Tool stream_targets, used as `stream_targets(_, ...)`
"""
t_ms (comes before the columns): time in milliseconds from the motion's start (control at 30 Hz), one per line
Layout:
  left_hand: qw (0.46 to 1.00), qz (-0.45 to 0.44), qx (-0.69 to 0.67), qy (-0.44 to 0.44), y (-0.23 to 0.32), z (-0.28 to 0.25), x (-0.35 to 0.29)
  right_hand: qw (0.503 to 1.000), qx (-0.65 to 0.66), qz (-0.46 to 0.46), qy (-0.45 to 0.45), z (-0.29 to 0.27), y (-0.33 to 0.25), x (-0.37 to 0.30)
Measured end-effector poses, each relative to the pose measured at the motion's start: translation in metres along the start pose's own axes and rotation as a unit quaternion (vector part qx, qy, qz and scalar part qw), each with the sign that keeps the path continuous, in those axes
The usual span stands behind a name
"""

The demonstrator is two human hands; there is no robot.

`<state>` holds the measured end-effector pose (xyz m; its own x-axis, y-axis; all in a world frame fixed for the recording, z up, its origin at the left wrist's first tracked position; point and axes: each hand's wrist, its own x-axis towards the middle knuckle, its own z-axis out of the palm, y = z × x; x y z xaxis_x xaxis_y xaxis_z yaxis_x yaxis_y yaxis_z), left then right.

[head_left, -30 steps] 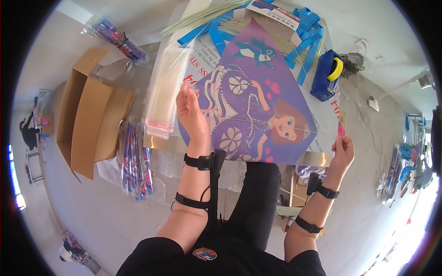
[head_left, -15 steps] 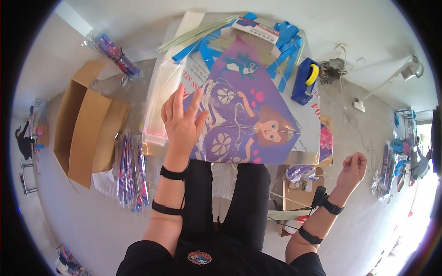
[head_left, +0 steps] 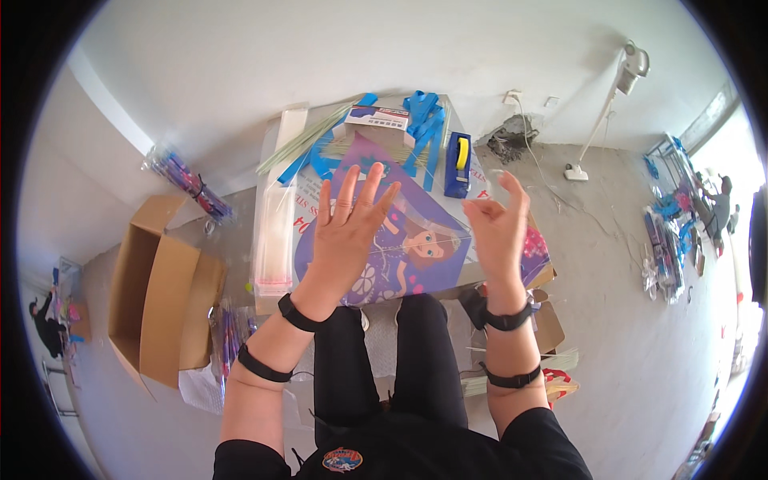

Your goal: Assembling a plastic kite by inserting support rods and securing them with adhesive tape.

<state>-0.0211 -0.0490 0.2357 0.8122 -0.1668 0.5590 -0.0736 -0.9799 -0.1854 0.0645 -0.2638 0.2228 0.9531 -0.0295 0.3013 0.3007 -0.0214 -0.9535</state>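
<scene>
A purple kite-shaped sheet [head_left: 428, 220] printed with a cartoon girl and a blue animal lies flat on the low work table [head_left: 276, 136]. My left hand [head_left: 348, 220] is over its left part, palm down, fingers spread, holding nothing; whether it touches the sheet I cannot tell. Beside the sheet's right edge, my right hand [head_left: 502, 232] is raised with its fingers curled into a pinch. Whatever it pinches, if anything, is too small to make out. Just beyond stands a blue tape dispenser [head_left: 456, 180] with a yellow core.
Blue ribbons [head_left: 428, 120], pale thin sticks [head_left: 308, 138] and a small box [head_left: 376, 118] lie at the table's far side. Clear plastic sleeves [head_left: 276, 240] line its left. An open carton [head_left: 156, 308] and wrapped bundles [head_left: 188, 182] stand left. A standing lamp-like device [head_left: 604, 112] leans right.
My right hand has come in from the far right to beside the sheet, still pinched. My left hand has moved rightward across the sheet. The whole view has shifted.
</scene>
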Motion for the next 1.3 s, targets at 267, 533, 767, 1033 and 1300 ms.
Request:
stream_targets(267,0.998,0.033,-0.037,0.029,0.022,-0.021,0.002,0.995,0.051,-0.035,-0.076,0.031,-0.015,-0.017)
stream_targets(533,0.998,0.026,-0.056,0.022,0.028,-0.020,-0.007,0.993,0.063,-0.027,-0.100,0.036,-0.013,-0.023)
stream_targets(767,0.998,0.019,-0.056,0.003,0.028,-0.004,-0.011,0.993,0.040,0.006,-0.112,0.036,-0.003,-0.021)
stream_targets(1033,0.998,0.042,0.004,-0.055,0.011,0.026,-0.028,0.990,0.007,0.046,-0.132,0.033,0.007,-0.022)
stream_targets(1300,0.728,-0.296,-0.579,-0.215,0.008,0.070,-0.028,0.989,0.009,0.069,-0.132,0.022,0.037,-0.019)
